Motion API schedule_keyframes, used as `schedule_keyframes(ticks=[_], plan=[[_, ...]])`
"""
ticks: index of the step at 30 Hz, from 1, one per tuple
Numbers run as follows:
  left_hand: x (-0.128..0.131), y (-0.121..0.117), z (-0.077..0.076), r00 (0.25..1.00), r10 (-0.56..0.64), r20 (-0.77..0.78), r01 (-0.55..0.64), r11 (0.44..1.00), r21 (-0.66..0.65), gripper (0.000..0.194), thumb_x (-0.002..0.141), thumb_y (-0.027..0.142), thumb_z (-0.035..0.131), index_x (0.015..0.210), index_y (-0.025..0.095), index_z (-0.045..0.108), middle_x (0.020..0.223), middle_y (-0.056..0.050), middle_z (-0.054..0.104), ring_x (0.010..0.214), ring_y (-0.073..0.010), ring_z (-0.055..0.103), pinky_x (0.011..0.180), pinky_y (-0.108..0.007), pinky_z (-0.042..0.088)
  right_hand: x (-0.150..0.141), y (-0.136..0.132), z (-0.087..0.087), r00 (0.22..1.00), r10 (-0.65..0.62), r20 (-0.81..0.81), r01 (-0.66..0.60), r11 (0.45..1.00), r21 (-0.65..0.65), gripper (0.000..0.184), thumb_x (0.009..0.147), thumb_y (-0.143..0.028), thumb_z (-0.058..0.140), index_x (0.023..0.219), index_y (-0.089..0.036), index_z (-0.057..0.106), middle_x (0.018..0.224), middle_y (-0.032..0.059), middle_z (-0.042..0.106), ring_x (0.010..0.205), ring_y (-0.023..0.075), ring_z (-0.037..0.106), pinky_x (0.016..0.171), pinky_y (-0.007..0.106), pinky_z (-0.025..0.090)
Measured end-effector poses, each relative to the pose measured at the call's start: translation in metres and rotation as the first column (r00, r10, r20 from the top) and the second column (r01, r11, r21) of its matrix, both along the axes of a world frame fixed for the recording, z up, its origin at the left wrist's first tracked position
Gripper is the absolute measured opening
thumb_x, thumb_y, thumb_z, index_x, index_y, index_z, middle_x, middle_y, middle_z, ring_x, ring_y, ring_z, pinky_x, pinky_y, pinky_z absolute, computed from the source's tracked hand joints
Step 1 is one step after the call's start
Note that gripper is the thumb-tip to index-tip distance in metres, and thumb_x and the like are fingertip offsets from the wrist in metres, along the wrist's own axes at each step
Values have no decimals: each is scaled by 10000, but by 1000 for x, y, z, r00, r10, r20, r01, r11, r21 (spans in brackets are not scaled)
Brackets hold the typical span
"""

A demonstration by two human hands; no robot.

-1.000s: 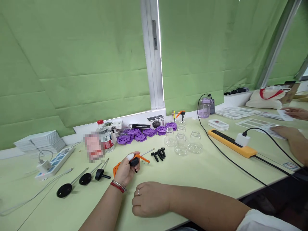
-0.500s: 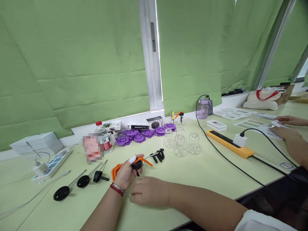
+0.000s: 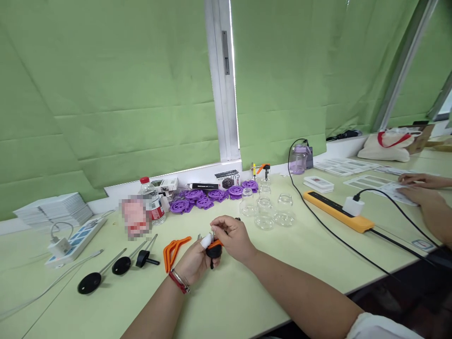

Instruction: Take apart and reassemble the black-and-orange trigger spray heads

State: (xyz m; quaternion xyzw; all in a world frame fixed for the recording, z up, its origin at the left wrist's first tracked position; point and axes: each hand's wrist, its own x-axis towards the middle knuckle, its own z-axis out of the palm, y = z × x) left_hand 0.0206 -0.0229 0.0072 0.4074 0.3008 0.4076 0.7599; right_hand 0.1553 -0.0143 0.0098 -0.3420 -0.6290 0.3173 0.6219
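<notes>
My left hand [image 3: 196, 261], with white wrapping on the thumb, grips a black round cap [image 3: 213, 251] fitted with an orange lever [image 3: 214, 243]. Just above that lever, my right hand [image 3: 231, 235] is closed in a pinch on a thin silver screw [image 3: 213, 235]. Both hands are close together over the table. Loose orange levers [image 3: 172, 252] lie to the left of my left hand. Further left are black discs with metal rods [image 3: 90, 283] and a black cap with a stem [image 3: 144, 259]. Small parts behind my hands are mostly hidden.
Clear glass jars [image 3: 264, 219] stand beyond my right hand, with purple plastic parts [image 3: 205, 202] behind. A bottle with a red cap [image 3: 155, 207] is at the back left. A yellow power strip [image 3: 339, 212] and cables lie to the right, near another person's hands [image 3: 420, 190].
My right hand has risen from the table edge to the cap and now pinches a screw there. My left hand has moved slightly right with the cap, uncovering the orange levers.
</notes>
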Motion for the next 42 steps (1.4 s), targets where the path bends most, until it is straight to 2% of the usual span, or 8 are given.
schedule_keyframes(ticks=[6,15,22,27,31,36,42], plan=[[0,-1,2,999,-37,-22,38,999,37,207,740,400,632,723,195,606,485,-23,531,468,-180,519,469,-288,364,-1,1,-1,998,18,-53,-21,999,-44,153,790,-282,558,871,-176,633,809,28,644,691,125,602,685,278,537],[-2,-1,1,1000,-16,-11,16,1000,-1,146,740,349,639,724,205,620,456,-35,524,475,-202,528,444,-283,351,-3,5,-7,995,56,-81,-62,995,-79,146,773,-274,579,868,-171,623,759,17,635,651,114,587,640,259,525],[-1,1,-1,993,-74,-95,79,996,46,311,754,464,585,869,176,615,556,-22,566,487,-157,514,515,-289,406,-3,10,-13,978,121,-169,-148,977,-154,156,765,-291,592,868,-173,601,731,4,620,652,120,602,651,280,529],[-2,0,2,988,-49,-147,61,995,78,335,745,504,569,853,192,625,568,-35,554,508,-170,511,537,-315,416,-3,12,-16,978,79,-196,-113,979,-170,143,761,-297,597,836,-177,582,718,-1,612,622,126,614,620,283,531],[-4,0,2,988,-57,-140,70,993,92,318,753,497,557,817,194,630,570,-50,559,513,-186,514,516,-326,399,-4,5,-14,991,73,-110,-89,984,-156,122,770,-277,580,837,-176,594,762,23,637,672,142,630,642,280,527],[-6,2,-2,975,-26,-220,49,994,102,352,745,532,539,769,193,631,554,-57,553,526,-196,521,481,-312,360,-3,-4,-7,988,8,157,-5,1000,-17,102,782,-209,541,804,-177,635,844,40,653,755,140,608,704,265,496],[-8,5,-5,965,40,-261,-10,993,117,402,743,573,518,720,187,627,543,-67,553,583,-222,551,487,-312,359,1,-4,-3,954,-16,298,-11,996,87,132,783,-145,521,781,-184,646,815,29,654,756,133,588,723,266,474]])
